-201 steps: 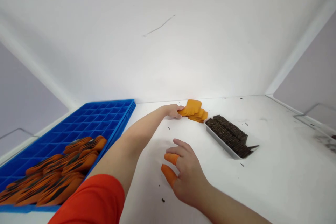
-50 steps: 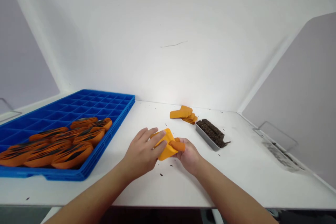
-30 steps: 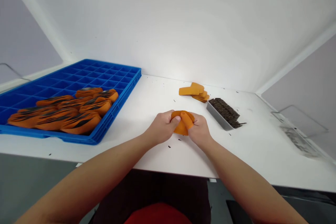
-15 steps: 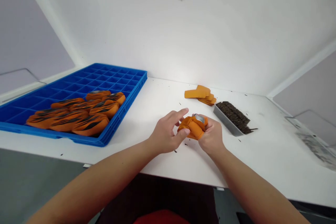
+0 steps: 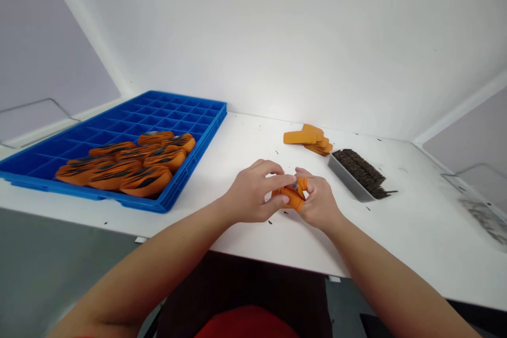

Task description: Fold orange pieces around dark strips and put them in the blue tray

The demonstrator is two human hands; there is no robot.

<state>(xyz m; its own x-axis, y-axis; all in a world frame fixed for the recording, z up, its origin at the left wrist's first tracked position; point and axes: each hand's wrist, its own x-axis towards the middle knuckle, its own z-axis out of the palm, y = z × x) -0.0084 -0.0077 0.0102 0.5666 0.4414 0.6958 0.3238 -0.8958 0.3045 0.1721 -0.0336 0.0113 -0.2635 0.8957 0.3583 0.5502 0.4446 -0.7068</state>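
Between my two hands, above the white table near its front edge, is a folded orange strip bundle (image 5: 292,202) with a small grey patch at its top. My left hand (image 5: 257,193) closes on the bundle's left side, thumb below and fingers over the top. Gripping the right side is my right hand (image 5: 319,202), its fingers curled round the orange material. An opening shows in the bundle beside the right thumb. Much of the bundle is hidden behind my fingers.
At left stands a blue compartment tray (image 5: 190,174) with several orange-and-black bundles (image 5: 146,179) in its near part. Flat orange pieces (image 5: 299,138) lie at the back. A grey metal box (image 5: 350,182) holds dark brown strips (image 5: 360,169). A clear plastic bag (image 5: 485,216) lies far right.
My left fingers have come down over the top of the bundle, covering more of it. The bundle has turned and now shows an opening near the right hand. The view has shifted slightly.
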